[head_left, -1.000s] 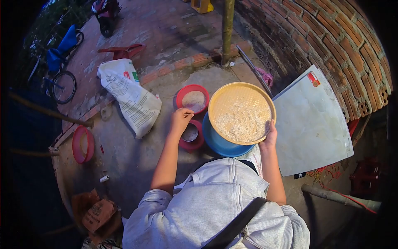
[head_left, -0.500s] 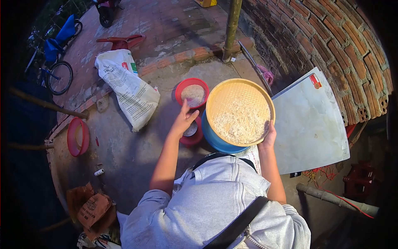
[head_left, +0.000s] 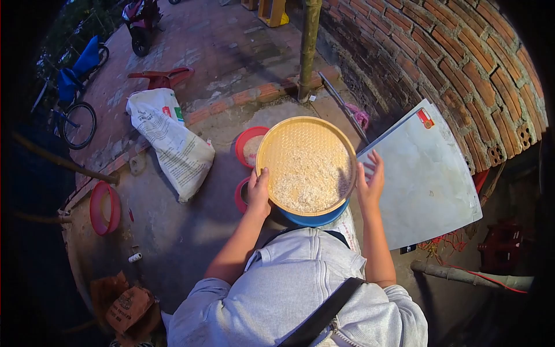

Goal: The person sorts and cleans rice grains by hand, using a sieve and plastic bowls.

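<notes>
A round woven winnowing tray [head_left: 283,136] is over a blue tub [head_left: 318,218], most of which it hides. Pale, flaky grain [head_left: 312,188] lies across the tray, thickest toward the near side. My left hand [head_left: 259,194] grips the tray's left rim, thumb on top. At the right rim my right hand [head_left: 372,180] has its fingers spread, with the thumb close against the edge. Left of the tray stands a red bowl [head_left: 240,149] with pale grain in it, partly covered by the tray. Nearer me, another red container [head_left: 239,198] shows only its left part.
A white printed sack [head_left: 173,147] lies beyond the bowls to the left. A large grey panel [head_left: 428,179] is at the right, by the brick wall [head_left: 462,75]. A bamboo post [head_left: 308,52] rises ahead. A red basin [head_left: 104,208] and brown paper bag [head_left: 132,306] lie at left.
The tray has shifted left over the red bowls. My left hand has come from above the bowls onto the tray's rim; my right hand has loosened from its edge and spread its fingers.
</notes>
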`<move>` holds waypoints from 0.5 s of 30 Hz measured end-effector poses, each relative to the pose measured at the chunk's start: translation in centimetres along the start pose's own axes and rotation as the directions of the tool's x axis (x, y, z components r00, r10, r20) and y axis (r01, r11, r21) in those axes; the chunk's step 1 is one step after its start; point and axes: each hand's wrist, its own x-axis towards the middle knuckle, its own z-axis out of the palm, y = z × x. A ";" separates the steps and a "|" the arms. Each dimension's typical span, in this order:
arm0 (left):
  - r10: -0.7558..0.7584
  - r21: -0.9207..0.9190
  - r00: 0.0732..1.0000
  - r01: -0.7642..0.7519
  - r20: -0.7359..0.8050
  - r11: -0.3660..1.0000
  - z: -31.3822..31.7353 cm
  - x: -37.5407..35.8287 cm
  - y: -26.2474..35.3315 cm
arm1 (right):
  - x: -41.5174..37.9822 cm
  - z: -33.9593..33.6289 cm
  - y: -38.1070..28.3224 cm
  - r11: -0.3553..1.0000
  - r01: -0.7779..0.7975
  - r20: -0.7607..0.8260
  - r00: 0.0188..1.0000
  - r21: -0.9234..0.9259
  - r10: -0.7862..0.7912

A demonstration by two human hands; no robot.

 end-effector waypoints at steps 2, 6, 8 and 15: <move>0.042 0.023 0.999 -0.042 -0.010 0.999 0.0 -0.1 0.0 | 0.8 -0.8 -1.2 0.760 0.460 0.146 0.883 -0.459 -0.446; 0.014 0.003 1.000 -0.014 -0.008 1.000 0.4 -0.6 0.2 | 1.0 -0.8 -1.7 0.699 0.607 0.489 0.772 -0.377 -0.406; 0.001 -0.005 1.000 -0.001 0.001 1.000 0.8 -0.8 0.4 | 0.2 -0.2 -2.9 0.715 0.568 0.501 0.794 -0.408 -0.345; -0.011 -0.021 1.000 0.011 -0.008 1.000 0.9 -1.2 0.9 | -1.5 1.1 -2.0 0.720 0.400 0.502 0.861 -0.567 -0.083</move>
